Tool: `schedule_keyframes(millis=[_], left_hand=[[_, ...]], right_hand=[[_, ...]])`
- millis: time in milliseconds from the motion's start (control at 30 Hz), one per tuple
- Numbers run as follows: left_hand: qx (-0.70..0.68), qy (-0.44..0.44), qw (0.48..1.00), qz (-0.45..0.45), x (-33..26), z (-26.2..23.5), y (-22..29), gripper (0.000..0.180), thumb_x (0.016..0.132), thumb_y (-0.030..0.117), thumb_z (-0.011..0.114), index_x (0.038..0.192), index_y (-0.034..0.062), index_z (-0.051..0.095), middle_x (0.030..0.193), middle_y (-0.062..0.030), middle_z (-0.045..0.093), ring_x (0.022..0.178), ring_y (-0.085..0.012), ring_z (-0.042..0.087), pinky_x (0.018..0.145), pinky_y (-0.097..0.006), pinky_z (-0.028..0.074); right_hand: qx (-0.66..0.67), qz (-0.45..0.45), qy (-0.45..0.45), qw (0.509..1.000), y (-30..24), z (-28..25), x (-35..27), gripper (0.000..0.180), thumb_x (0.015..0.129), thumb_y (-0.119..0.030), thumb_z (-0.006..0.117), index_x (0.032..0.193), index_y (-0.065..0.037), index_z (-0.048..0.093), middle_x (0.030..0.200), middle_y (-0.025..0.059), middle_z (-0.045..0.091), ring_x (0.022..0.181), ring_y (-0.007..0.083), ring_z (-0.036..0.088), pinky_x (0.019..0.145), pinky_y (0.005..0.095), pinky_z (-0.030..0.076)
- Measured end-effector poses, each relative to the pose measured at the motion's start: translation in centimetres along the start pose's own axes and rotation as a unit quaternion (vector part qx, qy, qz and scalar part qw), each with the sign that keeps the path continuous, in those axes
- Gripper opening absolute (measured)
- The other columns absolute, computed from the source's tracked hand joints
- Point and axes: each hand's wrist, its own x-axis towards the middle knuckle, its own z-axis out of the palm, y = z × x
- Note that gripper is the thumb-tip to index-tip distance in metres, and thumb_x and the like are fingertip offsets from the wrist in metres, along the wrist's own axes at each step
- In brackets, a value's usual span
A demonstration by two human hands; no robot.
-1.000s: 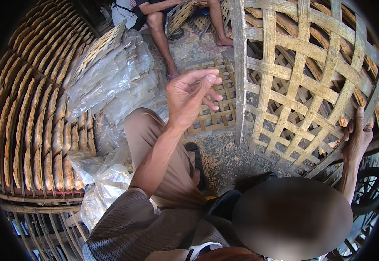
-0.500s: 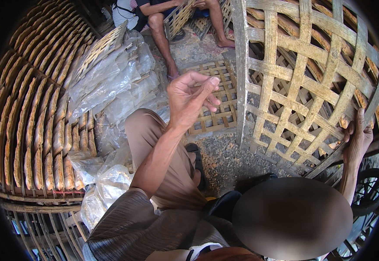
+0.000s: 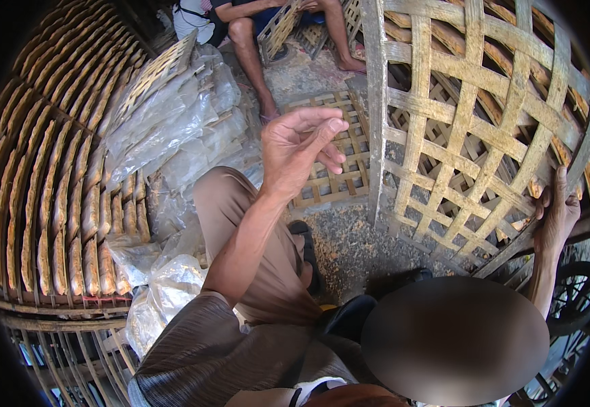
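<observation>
My left hand [image 3: 291, 152] is raised in front of me, empty, its fingers loosely bent and the thumb a little apart from the index finger. Beyond and below it, a square lattice of woven bamboo [image 3: 322, 201] lies flat on the floor. On my right stands a large tilted woven bamboo tray [image 3: 420, 68] with a wooden frame. My right hand [image 3: 558, 216] grips the lower right edge of that tray, thumb up along the rim; its other fingers are partly hidden. Through the weave, another lattice and brown-edged slabs show behind.
Rows of brown-edged slabs [image 3: 45, 210] fill a slatted rack on the left. Plastic sheets [image 3: 173, 129] are piled beside it, with a lattice on top and crumpled plastic [image 3: 176, 281] nearer me. Another person [image 3: 249, 71] sits opposite, holding a small lattice. A black wheel [image 3: 569, 271] stands far right.
My left hand has shifted very slightly to the right, and its index finger is straighter. The right hand and the tray stay where they were.
</observation>
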Motion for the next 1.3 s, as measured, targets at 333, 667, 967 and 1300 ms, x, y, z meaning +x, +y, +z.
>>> schedule_keyframes(millis=[333, 667, 967, 1300], left_hand=[[0.003, -0.008, 1.0, 0.013, -0.2, 0.0, 0.1, 0.012, 0.095, 0.005, 0.076, 0.1, -0.0043, 0.071, 0.085, -0.015, 0.074, 0.064, -0.0176, 0.074, 0.047, -0.026, 0.06], [0.056, -0.01, 0.997, 0.051, -0.1, -1.0, -0.8, 0.015, 0.098, 0.007, 0.073, 0.106, -0.0052, 0.071, 0.092, -0.0172, 0.075, 0.064, -0.0172, 0.073, 0.047, -0.027, 0.06], [0.044, -0.001, 0.999, 0.023, 0.1, -0.9, -0.6, 0.017, 0.1, 0.01, 0.071, 0.108, -0.0052, 0.069, 0.098, -0.0179, 0.074, 0.064, -0.0176, 0.074, 0.047, -0.027, 0.06], [0.067, -0.031, 0.995, 0.06, 0.0, -1.1, -1.2, 0.015, 0.098, 0.01, 0.073, 0.101, -0.0043, 0.07, 0.088, -0.0151, 0.074, 0.063, -0.0176, 0.073, 0.046, -0.027, 0.06]], right_hand=[[0.006, -0.009, 0.005, 1.0, 0.6, -0.2, 0.2, 0.027, 0.104, -0.032, 0.068, 0.086, -0.012, 0.065, 0.056, -0.0039, 0.046, 0.043, 0.0045, 0.04, 0.041, 0.022, 0.03], [0.003, -0.014, 0.002, 1.0, 0.7, -0.1, 0.3, 0.026, 0.104, -0.031, 0.069, 0.086, -0.012, 0.065, 0.055, -0.0037, 0.047, 0.043, 0.0045, 0.04, 0.04, 0.022, 0.029], [-0.012, -0.008, -0.013, 1.0, -0.1, 0.3, 0.1, 0.031, 0.102, -0.033, 0.071, 0.08, -0.014, 0.062, 0.055, -0.0037, 0.047, 0.043, 0.0042, 0.041, 0.044, 0.0218, 0.039], [-0.007, -0.015, 0.002, 1.0, 0.1, 0.4, 0.0, 0.028, 0.102, -0.034, 0.072, 0.083, -0.014, 0.064, 0.055, -0.0042, 0.047, 0.041, 0.0045, 0.041, 0.043, 0.0218, 0.041]])
